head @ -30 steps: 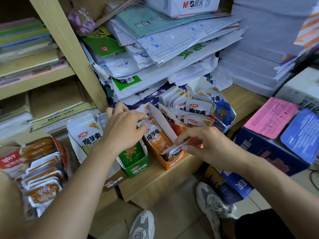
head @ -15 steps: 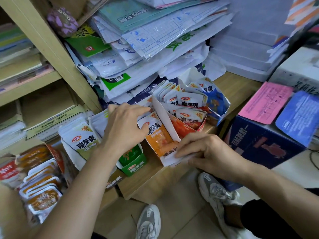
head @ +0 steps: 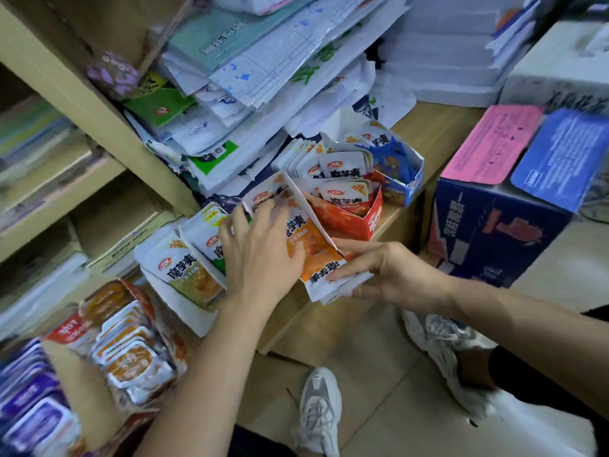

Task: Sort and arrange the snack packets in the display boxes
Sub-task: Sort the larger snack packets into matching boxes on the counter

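Observation:
On the wooden shelf an orange display box (head: 316, 209) holds orange snack packets (head: 313, 255). My left hand (head: 260, 258) lies flat on those packets with its fingers spread, pressing them. At the box's front end my right hand (head: 382, 275) pinches the wall, thumb on top and fingers underneath. Behind it, a red box (head: 352, 222) holds white-and-red packets (head: 346, 199), and a blue box (head: 408, 179) holds blue packets. To the left stand green packets (head: 188, 272) in a white box.
A sliding heap of papers and plastic folders (head: 257, 84) leans over the boxes. A dark blue carton (head: 487, 232) stands at the right. More orange packets (head: 131, 357) and purple packets (head: 29, 413) fill boxes at lower left. My shoes (head: 319, 410) are on the floor below.
My left hand has shifted from the back of the orange box onto the packets and flattened out. My right hand stays at the box's front end. The view has swung right and down.

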